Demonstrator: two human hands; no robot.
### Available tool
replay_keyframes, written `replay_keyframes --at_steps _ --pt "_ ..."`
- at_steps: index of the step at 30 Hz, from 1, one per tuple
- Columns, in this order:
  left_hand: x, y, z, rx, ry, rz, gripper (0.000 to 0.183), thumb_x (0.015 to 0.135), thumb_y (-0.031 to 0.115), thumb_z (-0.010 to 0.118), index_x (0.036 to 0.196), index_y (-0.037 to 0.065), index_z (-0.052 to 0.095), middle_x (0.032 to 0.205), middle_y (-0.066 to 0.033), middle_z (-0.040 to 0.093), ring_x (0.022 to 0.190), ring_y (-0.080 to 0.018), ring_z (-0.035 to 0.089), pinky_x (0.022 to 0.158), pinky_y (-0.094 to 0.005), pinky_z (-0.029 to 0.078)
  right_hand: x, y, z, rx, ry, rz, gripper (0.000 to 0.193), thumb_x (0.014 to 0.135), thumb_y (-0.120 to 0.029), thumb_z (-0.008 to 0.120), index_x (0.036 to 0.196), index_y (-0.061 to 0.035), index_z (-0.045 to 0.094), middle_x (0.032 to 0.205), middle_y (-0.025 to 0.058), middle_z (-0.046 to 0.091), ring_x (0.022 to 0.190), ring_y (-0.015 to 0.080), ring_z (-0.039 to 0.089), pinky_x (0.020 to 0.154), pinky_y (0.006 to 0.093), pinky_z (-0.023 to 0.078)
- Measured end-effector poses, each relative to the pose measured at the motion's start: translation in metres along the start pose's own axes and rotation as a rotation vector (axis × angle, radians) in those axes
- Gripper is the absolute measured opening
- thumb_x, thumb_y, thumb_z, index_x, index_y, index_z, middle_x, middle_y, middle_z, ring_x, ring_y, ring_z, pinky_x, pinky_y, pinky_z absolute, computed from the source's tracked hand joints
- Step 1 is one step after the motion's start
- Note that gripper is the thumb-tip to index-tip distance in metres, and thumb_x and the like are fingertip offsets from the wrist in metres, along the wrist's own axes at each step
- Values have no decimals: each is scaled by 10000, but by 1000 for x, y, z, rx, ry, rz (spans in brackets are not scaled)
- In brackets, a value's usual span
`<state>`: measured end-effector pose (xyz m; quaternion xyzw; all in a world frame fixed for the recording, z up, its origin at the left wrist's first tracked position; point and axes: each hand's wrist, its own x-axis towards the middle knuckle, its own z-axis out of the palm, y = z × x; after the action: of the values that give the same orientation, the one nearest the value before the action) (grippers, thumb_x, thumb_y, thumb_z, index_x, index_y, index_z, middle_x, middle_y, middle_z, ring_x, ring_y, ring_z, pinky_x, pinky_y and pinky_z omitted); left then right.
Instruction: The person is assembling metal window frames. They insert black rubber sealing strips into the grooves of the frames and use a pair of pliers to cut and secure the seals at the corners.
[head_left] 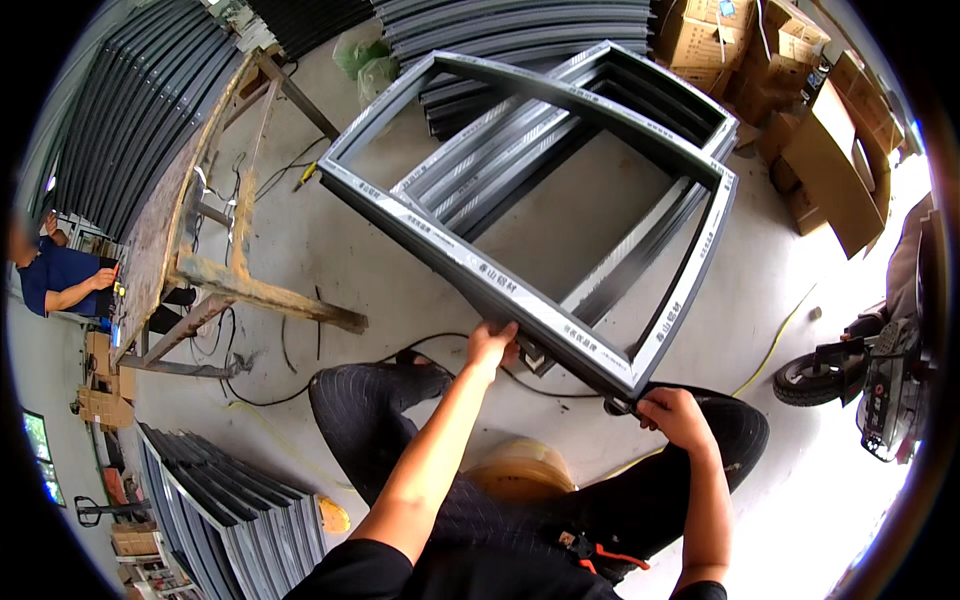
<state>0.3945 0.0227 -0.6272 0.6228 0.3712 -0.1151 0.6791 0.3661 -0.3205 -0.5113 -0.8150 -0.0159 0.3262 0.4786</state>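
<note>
A grey metal window frame [520, 290], with white printed film along its faces, is tilted over my knees. My left hand [488, 347] is closed around its near edge, left of the near right corner. At that corner my right hand [678, 415] is closed with curled fingers; the fingertips are partly hidden against the dark underside. Behind and beneath this frame, more grey frames [600, 70] of the same kind lie crosswise. On my lap rests a pair of pliers [600, 550] with orange-red handles.
A worn workbench [250, 285] stands at left, with a person [65, 275] beyond it. Dark profiles are stacked at far left [130, 110], the back [520, 30] and near left [240, 510]. Cardboard boxes [705, 40] and a scooter [880, 370] occupy the right. Cables [270, 400] cross the floor.
</note>
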Motion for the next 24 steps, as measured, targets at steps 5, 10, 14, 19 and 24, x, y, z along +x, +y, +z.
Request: replay_keyframes --at_steps 5,10,14,19,24 --pt "-13 4 15 29 -64 -33 350 865 323 671 1025 42 538 839 -78 617 646 -175 603 585 -358 577 -5 -1 -3 -28 28 33 193 841 -177 590 822 2 661 665 71 647 616 167 621 620 297 490" --pt "-10 -10 19 -28 -64 10 382 864 370 663 938 8 568 773 -74 637 648 -169 644 579 -301 570 -2 -10 -3 -176 16 -51 173 829 -171 582 849 -16 656 664 85 638 655 223 635 636 328 487" --pt "-33 -2 28 8 -78 -104 435 856 416 660 1018 32 535 839 -68 633 696 -171 647 603 -348 573 -9 -10 -4 -334 -2 -82 177 834 -183 621 861 -14 665 699 92 659 647 202 646 631 317 498" --pt "-25 -16 32 -3 -103 -81 387 836 340 708 1020 39 549 921 -62 623 748 -166 650 601 -339 565 -5 1 1 -447 -35 -110 229 817 -263 588 883 -52 650 795 192 638 809 367 613 735 440 477" --pt "-42 -20 45 50 -134 -185 518 813 468 690 1060 39 536 900 -60 617 749 -183 661 589 -346 566 -9 13 1 -560 80 -154 204 814 -227 628 885 -38 654 811 165 651 802 362 611 716 437 472"
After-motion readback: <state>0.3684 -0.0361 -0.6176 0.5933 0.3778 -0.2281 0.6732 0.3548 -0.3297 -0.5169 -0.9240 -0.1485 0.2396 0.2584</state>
